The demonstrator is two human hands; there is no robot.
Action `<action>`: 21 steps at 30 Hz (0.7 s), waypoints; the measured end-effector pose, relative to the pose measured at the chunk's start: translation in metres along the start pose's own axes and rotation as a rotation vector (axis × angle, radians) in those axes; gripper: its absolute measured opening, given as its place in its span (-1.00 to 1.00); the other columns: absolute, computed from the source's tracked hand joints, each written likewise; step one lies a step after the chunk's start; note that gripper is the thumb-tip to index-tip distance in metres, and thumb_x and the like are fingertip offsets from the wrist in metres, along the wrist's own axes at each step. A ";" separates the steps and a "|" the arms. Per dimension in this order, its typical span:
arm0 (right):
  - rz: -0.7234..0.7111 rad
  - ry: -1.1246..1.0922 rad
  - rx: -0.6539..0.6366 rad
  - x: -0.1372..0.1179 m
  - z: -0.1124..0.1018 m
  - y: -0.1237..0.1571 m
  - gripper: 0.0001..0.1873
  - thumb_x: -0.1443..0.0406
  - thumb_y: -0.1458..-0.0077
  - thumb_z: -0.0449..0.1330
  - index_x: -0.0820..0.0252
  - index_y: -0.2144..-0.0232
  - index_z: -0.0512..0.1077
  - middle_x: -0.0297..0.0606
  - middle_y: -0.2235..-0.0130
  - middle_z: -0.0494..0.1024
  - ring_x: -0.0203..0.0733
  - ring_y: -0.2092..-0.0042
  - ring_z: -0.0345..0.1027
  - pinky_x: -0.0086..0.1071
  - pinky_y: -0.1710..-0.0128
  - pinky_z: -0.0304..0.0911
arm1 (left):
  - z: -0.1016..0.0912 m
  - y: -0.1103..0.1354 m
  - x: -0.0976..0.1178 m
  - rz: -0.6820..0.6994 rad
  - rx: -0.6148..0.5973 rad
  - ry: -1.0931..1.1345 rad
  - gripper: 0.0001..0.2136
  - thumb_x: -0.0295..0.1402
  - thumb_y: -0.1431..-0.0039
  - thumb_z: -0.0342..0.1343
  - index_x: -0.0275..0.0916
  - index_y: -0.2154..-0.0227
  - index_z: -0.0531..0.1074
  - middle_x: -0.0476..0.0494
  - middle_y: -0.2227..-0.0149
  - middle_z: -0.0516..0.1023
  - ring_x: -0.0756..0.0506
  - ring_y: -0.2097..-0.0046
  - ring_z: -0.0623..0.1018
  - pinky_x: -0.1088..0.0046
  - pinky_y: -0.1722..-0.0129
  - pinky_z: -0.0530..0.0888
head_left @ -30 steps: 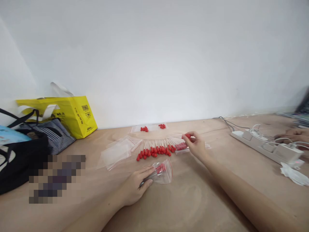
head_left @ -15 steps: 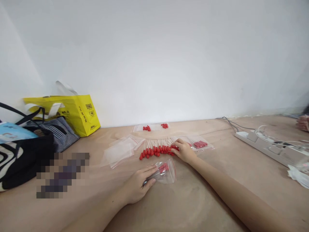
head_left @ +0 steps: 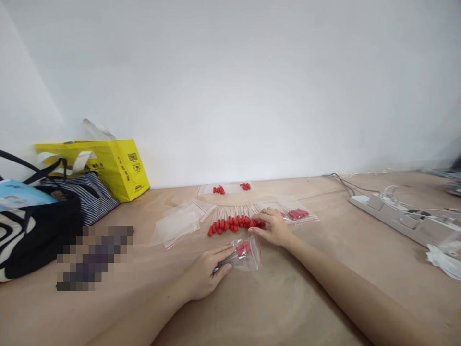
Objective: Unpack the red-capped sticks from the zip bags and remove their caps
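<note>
My left hand [head_left: 207,273] is closed on the near end of a clear zip bag [head_left: 252,262] with a few red-headed sticks in it, fingers on top and thumb along the lower side. A dark narrow edge shows between thumb and fingers; I cannot make out what it is. In front lies a fanned row of pale sticks with red heads [head_left: 230,224], heads towards me. My right hand [head_left: 275,228] rests at the row's right end, thumb and fingers apart around several red heads. Its palm hides part of the sticks there.
Flat clear bags [head_left: 178,226] lie left of the row. Filled bags lie to the right [head_left: 298,214] and behind [head_left: 234,190], near the wall. A yellow bag [head_left: 124,178], a striped pouch [head_left: 95,197] and a black bag [head_left: 39,245] stand left; a power strip [head_left: 399,216] lies right.
My right thumb has moved down and away from the fingers, baring red heads between them. My left hand still holds the bag. The other person's hand at the far right is out of view.
</note>
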State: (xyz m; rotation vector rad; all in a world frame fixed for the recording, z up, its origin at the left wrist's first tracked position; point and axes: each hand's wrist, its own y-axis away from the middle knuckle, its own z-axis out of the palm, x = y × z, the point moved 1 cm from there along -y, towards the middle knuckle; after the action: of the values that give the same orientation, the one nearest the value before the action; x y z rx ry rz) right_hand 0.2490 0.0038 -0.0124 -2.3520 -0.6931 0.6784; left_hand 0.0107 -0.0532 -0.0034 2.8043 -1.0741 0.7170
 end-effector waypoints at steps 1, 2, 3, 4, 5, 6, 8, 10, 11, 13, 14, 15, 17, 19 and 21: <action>0.000 0.016 -0.011 -0.001 0.002 -0.001 -0.75 0.09 0.04 0.15 0.10 0.36 0.44 -0.29 0.43 0.44 -0.23 0.34 0.25 -0.34 0.29 0.02 | 0.000 0.000 0.000 0.002 0.003 0.005 -0.61 -0.27 -0.16 -0.13 -0.12 -0.06 0.17 -0.05 -0.12 0.21 -0.09 -0.13 0.23 0.26 -0.10 0.20; 0.008 0.028 -0.018 -0.002 0.004 -0.002 -0.77 0.11 0.02 0.14 0.10 0.37 0.44 -0.29 0.43 0.44 -0.23 0.34 0.25 -0.33 0.29 0.01 | 0.000 0.000 0.001 0.003 0.007 0.009 -0.61 -0.27 -0.15 -0.12 -0.11 -0.06 0.18 -0.04 -0.12 0.21 -0.09 -0.13 0.23 0.26 -0.10 0.20; 0.020 0.034 -0.021 -0.002 0.007 -0.003 -0.80 0.14 -0.01 0.12 0.10 0.38 0.44 -0.29 0.42 0.45 -0.23 0.33 0.25 -0.33 0.28 0.01 | -0.001 0.000 0.001 0.002 0.011 0.011 -0.62 -0.27 -0.15 -0.12 -0.11 -0.06 0.19 -0.04 -0.12 0.21 -0.09 -0.12 0.24 0.25 -0.10 0.20; 0.034 0.037 -0.020 -0.002 0.008 -0.004 -0.81 0.16 -0.03 0.11 0.10 0.39 0.44 -0.29 0.41 0.45 -0.22 0.32 0.26 -0.33 0.28 0.01 | -0.001 0.000 0.001 -0.001 0.015 0.012 -0.62 -0.27 -0.15 -0.11 -0.10 -0.05 0.19 -0.04 -0.12 0.22 -0.09 -0.12 0.24 0.25 -0.10 0.21; 0.049 0.037 -0.012 -0.001 0.009 -0.005 -0.82 0.17 -0.04 0.10 0.10 0.39 0.44 -0.28 0.41 0.46 -0.21 0.31 0.26 -0.33 0.28 0.01 | -0.001 0.001 0.002 -0.003 0.016 0.012 -0.62 -0.27 -0.15 -0.11 -0.11 -0.05 0.19 -0.04 -0.11 0.22 -0.09 -0.12 0.25 0.25 -0.10 0.21; 0.063 0.032 0.003 -0.001 0.010 -0.005 -0.82 0.17 -0.04 0.10 0.11 0.40 0.44 -0.28 0.40 0.46 -0.21 0.30 0.26 -0.33 0.28 0.02 | -0.001 0.001 0.002 -0.006 0.016 0.011 -0.62 -0.27 -0.15 -0.11 -0.11 -0.05 0.20 -0.04 -0.11 0.22 -0.09 -0.12 0.25 0.26 -0.10 0.20; 0.089 0.004 0.047 -0.001 0.007 -0.004 -0.81 0.16 -0.03 0.10 0.13 0.40 0.43 -0.27 0.42 0.45 -0.20 0.31 0.26 -0.33 0.29 0.04 | -0.002 0.001 0.003 -0.013 0.009 0.008 -0.62 -0.28 -0.15 -0.11 -0.12 -0.05 0.20 -0.04 -0.12 0.22 -0.09 -0.12 0.24 0.26 -0.10 0.20; 0.117 -0.061 0.086 -0.004 0.002 0.001 -0.81 0.18 -0.03 0.08 0.16 0.44 0.42 -0.29 0.47 0.43 -0.24 0.37 0.26 -0.35 0.32 0.07 | -0.003 0.001 0.004 -0.019 0.002 0.007 -0.61 -0.28 -0.15 -0.11 -0.13 -0.06 0.19 -0.05 -0.12 0.21 -0.09 -0.12 0.24 0.27 -0.11 0.20; 0.129 -0.105 0.085 -0.006 -0.002 0.005 -0.81 0.20 -0.04 0.07 0.17 0.47 0.41 -0.31 0.51 0.42 -0.26 0.41 0.24 -0.37 0.35 0.08 | -0.003 0.001 0.004 -0.021 0.000 0.006 -0.61 -0.28 -0.15 -0.11 -0.14 -0.06 0.19 -0.05 -0.12 0.21 -0.09 -0.12 0.24 0.28 -0.11 0.20; 0.137 -0.188 0.031 -0.012 -0.009 0.015 -0.80 0.23 -0.03 0.07 0.19 0.56 0.38 -0.34 0.57 0.39 -0.30 0.48 0.21 -0.40 0.40 0.08 | -0.004 0.000 0.005 -0.025 0.002 0.004 -0.61 -0.29 -0.15 -0.11 -0.14 -0.06 0.19 -0.06 -0.12 0.22 -0.09 -0.12 0.25 0.28 -0.10 0.20; 0.129 -0.215 -0.019 -0.016 -0.012 0.020 -0.79 0.24 -0.01 0.09 0.19 0.60 0.37 -0.36 0.58 0.38 -0.31 0.50 0.20 -0.40 0.40 0.08 | -0.004 0.000 0.006 -0.026 0.002 0.003 -0.61 -0.29 -0.14 -0.11 -0.14 -0.06 0.19 -0.06 -0.11 0.23 -0.10 -0.11 0.26 0.28 -0.10 0.21; 0.115 -0.229 -0.069 -0.020 -0.014 0.025 -0.79 0.24 0.01 0.11 0.18 0.61 0.37 -0.37 0.60 0.37 -0.31 0.50 0.20 -0.39 0.38 0.09 | -0.004 0.000 0.006 -0.026 0.003 0.001 -0.61 -0.28 -0.14 -0.11 -0.14 -0.06 0.19 -0.06 -0.11 0.24 -0.10 -0.11 0.26 0.27 -0.10 0.21; 0.081 -0.236 -0.147 -0.027 -0.017 0.033 -0.83 0.23 0.03 0.13 0.16 0.58 0.41 -0.38 0.59 0.38 -0.30 0.46 0.23 -0.34 0.30 0.08 | -0.003 0.000 0.005 -0.019 0.006 -0.004 -0.61 -0.28 -0.15 -0.11 -0.14 -0.06 0.19 -0.06 -0.11 0.24 -0.10 -0.11 0.26 0.27 -0.10 0.21; 0.053 -0.242 -0.194 -0.033 -0.016 0.036 -0.86 0.22 0.03 0.14 0.12 0.52 0.46 -0.37 0.55 0.39 -0.29 0.42 0.24 -0.34 0.28 0.08 | -0.002 0.000 0.004 -0.011 0.002 -0.007 -0.61 -0.27 -0.15 -0.11 -0.15 -0.06 0.19 -0.07 -0.11 0.22 -0.10 -0.12 0.24 0.26 -0.10 0.20; 0.037 -0.238 -0.231 -0.038 -0.012 0.035 -0.88 0.22 0.03 0.15 0.09 0.46 0.47 -0.35 0.52 0.39 -0.28 0.40 0.24 -0.38 0.31 0.09 | -0.001 0.000 0.003 -0.008 -0.006 -0.003 -0.60 -0.25 -0.15 -0.11 -0.16 -0.06 0.19 -0.07 -0.12 0.22 -0.10 -0.13 0.22 0.26 -0.11 0.19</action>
State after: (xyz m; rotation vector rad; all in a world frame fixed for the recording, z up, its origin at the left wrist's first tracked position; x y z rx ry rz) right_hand 0.2391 -0.0483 -0.0151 -2.5230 -0.8740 0.9507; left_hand 0.0119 -0.0548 -0.0011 2.8039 -1.0636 0.7084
